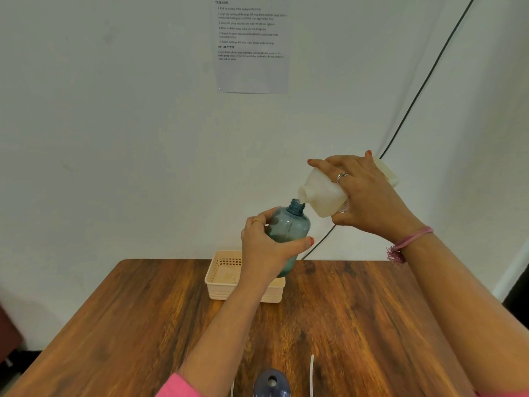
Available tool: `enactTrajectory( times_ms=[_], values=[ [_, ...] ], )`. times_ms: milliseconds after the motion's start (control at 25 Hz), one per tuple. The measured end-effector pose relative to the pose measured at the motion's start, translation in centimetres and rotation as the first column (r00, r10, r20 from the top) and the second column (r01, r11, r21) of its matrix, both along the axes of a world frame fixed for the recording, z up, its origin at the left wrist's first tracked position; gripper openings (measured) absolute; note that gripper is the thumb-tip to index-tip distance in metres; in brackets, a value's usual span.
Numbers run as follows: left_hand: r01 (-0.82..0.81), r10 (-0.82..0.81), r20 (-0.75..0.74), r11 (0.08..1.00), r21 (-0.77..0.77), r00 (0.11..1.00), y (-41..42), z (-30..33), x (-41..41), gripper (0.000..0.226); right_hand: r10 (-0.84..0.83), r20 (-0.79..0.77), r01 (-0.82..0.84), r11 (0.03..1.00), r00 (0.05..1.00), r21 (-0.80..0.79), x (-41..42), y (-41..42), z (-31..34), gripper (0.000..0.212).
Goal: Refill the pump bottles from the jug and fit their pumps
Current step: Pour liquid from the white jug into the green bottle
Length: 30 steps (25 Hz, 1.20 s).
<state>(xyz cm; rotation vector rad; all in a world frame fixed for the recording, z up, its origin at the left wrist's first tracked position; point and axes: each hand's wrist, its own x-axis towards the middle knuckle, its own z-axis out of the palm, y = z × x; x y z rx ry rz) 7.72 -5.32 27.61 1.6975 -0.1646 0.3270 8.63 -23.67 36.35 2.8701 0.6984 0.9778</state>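
Observation:
My left hand [264, 250] grips a translucent blue-green pump bottle [289, 227], held up in the air above the table with its open threaded neck tilted up and to the right. My right hand [369, 193] holds a white jug [323, 193] tipped on its side, its uncapped spout resting right at the bottle's mouth. A second, dark blue bottle [271, 383] stands at the table's near edge, seen from above with an open neck. A white pump tube [312, 373] lies on the table just right of it.
A cream plastic basket [220, 279] sits at the back of the wooden table [357, 310], partly behind my left forearm. A black cable [423, 81] runs down the white wall. A printed sheet [252, 44] hangs on the wall.

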Motion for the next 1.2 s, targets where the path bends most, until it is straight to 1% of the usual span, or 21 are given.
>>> enactTrajectory(
  times_ms=[640, 1200],
  values=[
    [0.000, 0.000, 0.007, 1.000, -0.002, 1.000, -0.03, -0.12, 0.08, 0.073, 0.020, 0.018, -0.020, 1.000, 1.000, -0.011, 0.30, -0.01, -0.01, 0.101],
    [-0.006, 0.006, 0.000, 1.000, -0.022, 1.000, -0.12, -0.12, 0.24, 0.076, 0.023, 0.023, -0.022, 1.000, 0.999, -0.022, 0.49, -0.21, 0.03, 0.103]
  ],
)
